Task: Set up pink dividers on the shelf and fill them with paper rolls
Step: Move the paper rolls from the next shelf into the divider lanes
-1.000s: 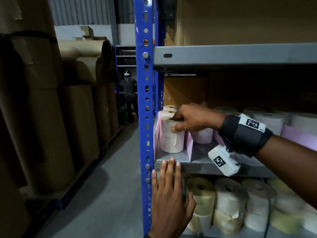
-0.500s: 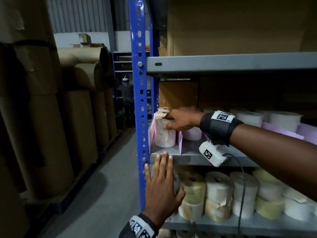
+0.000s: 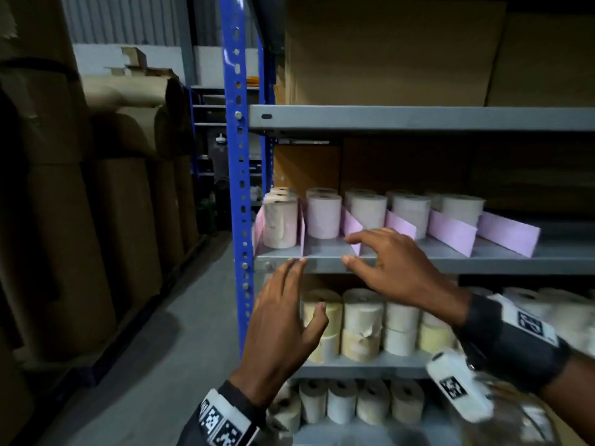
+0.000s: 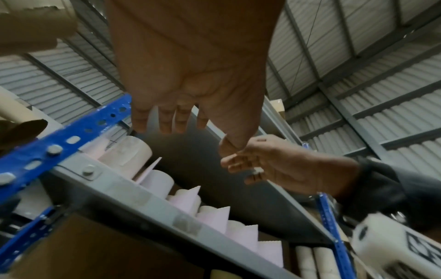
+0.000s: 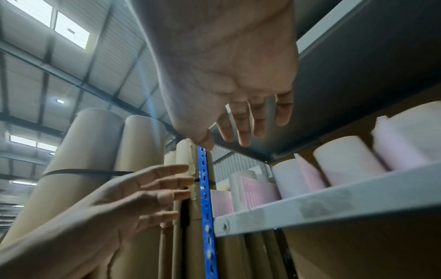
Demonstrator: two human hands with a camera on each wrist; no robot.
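Dividers [image 3: 450, 231]: flat pink card (angled).

no readable words, numbers or brand names found, only black-and-white square coded markers seen on the left wristband [image 3: 222, 424], the right wristband [image 3: 531, 323] and the white wrist device [image 3: 458, 386], their patterns not decipherable as text

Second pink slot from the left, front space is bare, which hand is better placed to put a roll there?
Probably the right hand: it is open and empty directly before that slot. The left hand sits lower, beside the blue post.
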